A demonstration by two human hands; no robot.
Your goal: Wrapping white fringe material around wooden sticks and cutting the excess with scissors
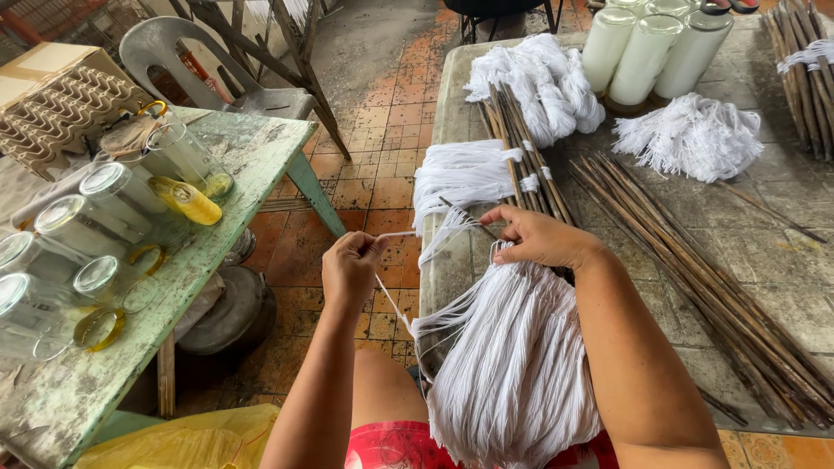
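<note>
— String everywhere. What has each hand got?

— Left hand is closed in a fist on one white strand, drawn taut up out of the big white string bundle that hangs over the worktop edge into the lap. Held tight like that, the strand stands clear of the rest. Right hand is partly closed, its fingertips pinching a small tuft of string at the worktop edge, palm resting over the top of the bundle, seemingly to keep it from sliding.

— And the sticks?

— Thin brown sticks lie in loose rows at about two o'clock from the right hand, within easy reach. Some at twelve o'clock carry white string ties already.

— Containers?

— Three tall white cylinders stand at one o'clock, at the far end; whether they are full jars or solid I cannot tell. At nine o'clock, on the green table, glass jars lie tipped on their sides, mostly looking empty; one shows something yellow inside.
</note>
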